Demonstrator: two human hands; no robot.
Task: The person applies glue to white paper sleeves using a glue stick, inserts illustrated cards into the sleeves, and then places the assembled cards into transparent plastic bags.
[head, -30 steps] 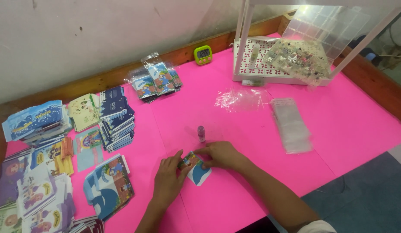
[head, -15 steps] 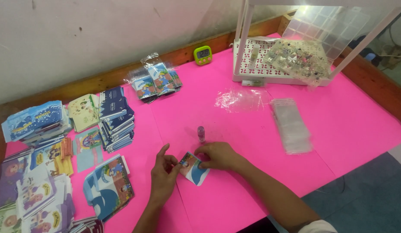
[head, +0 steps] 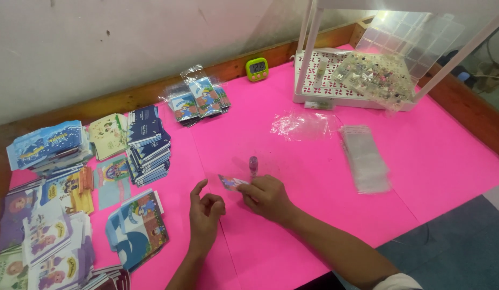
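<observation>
We pinch a small card [head: 231, 182] in our right hand [head: 268, 196] at the frame's centre, just above the pink table [head: 432, 161]. Its long axis runs left-right, the free end pointing left. Our left hand [head: 205, 214] is loosely curled, holding nothing, just left of the card.
</observation>
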